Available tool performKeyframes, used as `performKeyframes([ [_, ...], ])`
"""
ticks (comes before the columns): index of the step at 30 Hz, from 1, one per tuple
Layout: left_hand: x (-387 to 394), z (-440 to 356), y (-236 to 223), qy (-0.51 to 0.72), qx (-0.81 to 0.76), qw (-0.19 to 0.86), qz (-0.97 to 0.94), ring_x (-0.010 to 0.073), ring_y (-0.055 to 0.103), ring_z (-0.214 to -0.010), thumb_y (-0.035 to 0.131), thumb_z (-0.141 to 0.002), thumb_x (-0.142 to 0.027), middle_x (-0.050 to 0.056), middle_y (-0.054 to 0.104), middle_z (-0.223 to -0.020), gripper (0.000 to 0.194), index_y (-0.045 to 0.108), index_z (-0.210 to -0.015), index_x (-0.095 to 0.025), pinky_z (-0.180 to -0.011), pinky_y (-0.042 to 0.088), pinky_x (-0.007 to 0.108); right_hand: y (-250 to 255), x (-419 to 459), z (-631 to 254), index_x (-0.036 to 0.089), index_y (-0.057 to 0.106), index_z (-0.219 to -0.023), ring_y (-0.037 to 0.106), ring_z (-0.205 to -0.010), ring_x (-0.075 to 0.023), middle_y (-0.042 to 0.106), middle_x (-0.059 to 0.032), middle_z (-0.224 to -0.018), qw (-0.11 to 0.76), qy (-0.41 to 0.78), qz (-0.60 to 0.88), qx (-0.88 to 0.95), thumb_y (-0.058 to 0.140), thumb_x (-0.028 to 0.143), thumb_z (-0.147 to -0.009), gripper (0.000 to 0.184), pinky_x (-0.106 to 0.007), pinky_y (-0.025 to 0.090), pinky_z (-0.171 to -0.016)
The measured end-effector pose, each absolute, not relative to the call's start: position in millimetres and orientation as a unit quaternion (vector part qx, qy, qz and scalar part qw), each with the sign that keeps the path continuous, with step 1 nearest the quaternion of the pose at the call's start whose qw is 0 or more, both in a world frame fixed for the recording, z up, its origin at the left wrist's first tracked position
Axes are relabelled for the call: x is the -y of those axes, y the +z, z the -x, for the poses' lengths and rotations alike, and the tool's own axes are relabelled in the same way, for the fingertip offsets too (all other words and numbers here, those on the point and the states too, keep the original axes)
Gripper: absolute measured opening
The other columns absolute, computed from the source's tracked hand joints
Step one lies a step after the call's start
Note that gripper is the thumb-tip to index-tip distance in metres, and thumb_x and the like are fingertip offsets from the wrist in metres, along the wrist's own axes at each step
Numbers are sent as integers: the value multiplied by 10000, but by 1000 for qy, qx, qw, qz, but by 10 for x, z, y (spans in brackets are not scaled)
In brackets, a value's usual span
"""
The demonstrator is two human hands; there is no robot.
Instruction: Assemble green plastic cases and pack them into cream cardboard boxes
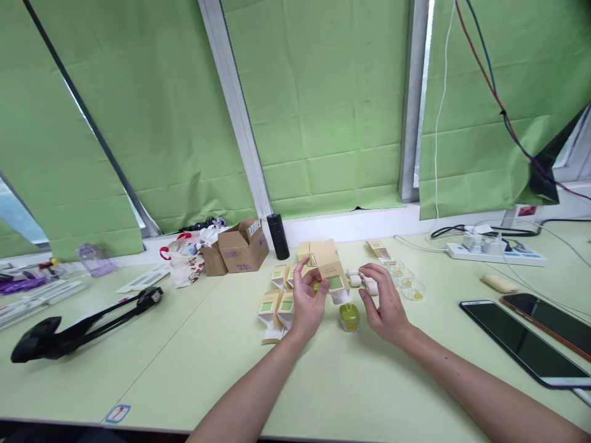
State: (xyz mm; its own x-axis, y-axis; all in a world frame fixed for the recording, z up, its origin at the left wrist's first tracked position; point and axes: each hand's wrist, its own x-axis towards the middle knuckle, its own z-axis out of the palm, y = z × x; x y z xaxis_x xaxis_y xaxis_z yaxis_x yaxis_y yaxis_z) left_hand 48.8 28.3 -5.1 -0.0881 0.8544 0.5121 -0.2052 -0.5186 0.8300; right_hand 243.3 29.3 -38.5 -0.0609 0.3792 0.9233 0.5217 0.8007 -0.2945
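My left hand point(308, 304) grips a small folding carton point(329, 259), brown with a green square on its side, between thumb and fingers. The carton is tilted, with its flap raised. To the right of it, my right hand point(386, 307) is apart from the carton, fingers curved and spread, holding nothing. On the table between the hands stands a small clear jar point(349, 317) with a green top and a yellow mark. Several similar cartons point(271, 304) stand to the left of my left hand, some partly hidden behind it. Small white items point(354, 278) lie behind the right hand.
Clear plastic cups point(410, 284) sit beyond my right hand. Farther right are a power strip point(496, 253) and two phones point(521, 341). A black cylinder point(277, 237) and a cardboard box point(244, 247) stand at the back. A black strapped device point(87, 329) lies left.
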Motion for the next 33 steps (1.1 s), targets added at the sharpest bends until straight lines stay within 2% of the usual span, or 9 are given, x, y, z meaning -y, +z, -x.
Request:
performKeyframes([
  [8,-276,-489,-39,673,-301,419,-530,235,751,-1054,852,-818,-617,84,777,-1069,763,419,-1350,-283,-948,552,355,-375,-266,-2421,269,471,-1479,558,-1355,-348,522,-180,-1387,592,-38,296,748,470,149,-1040,455,-564,583,-999],
  [12,-269,-493,-71,665,-315,416,-535,219,757,-1017,820,-867,-592,83,781,-1075,663,426,-1303,-286,-903,549,333,-395,-274,-2423,282,454,-1506,615,-1285,-335,499,-181,-1418,573,-38,292,765,451,155,-1049,475,-552,605,-961],
  [17,-270,-504,-98,660,-325,425,-528,226,764,-1004,840,-832,-617,85,797,-1060,665,441,-1250,-288,-913,552,350,-400,-272,-2415,292,443,-1523,660,-1216,-321,480,-184,-1446,558,-42,296,774,439,172,-1056,482,-523,634,-912],
  [25,-250,-507,-123,648,-330,430,-535,260,755,-1150,819,-865,-600,155,754,-1275,622,439,-1241,-283,-976,560,388,-414,-260,-2397,311,472,-1500,619,-1278,-289,400,-170,-1489,561,15,282,778,390,138,-1071,469,-490,658,-942],
  [33,-264,-507,-148,640,-350,412,-546,280,736,-1193,787,-891,-615,192,653,-1451,584,475,-1246,-272,-1025,541,430,-406,-241,-2376,304,553,-1403,636,-1241,-280,429,-151,-1443,563,41,286,774,398,158,-1076,390,-482,651,-943],
])
